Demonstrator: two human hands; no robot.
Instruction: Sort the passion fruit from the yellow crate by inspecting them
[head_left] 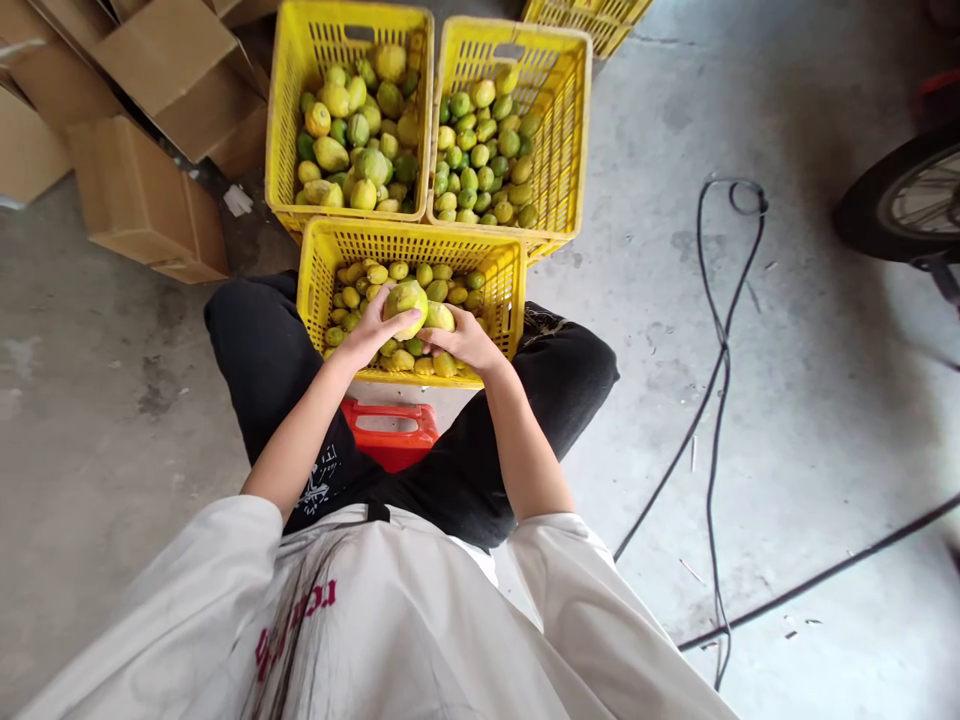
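We wear a loose off-white T-shirt (427,620) with 2 wide short sleeves (214,540) and dark pink-red, gothic-style lettering (325,597) on the front, partly crossed by long strands of hair (287,625). Our black trousers (454,492) carry white print (320,478) on the left leg. Our left hand (385,322) and right hand (465,340) are bare.

The left hand (377,325) holds a big fruit (406,308), the right hand (469,342) a smaller fruit (439,316) — both over the near crate (511,290); two more crates (561,125) stand beyond — boxes (135,195) left, a cord (724,345) right.
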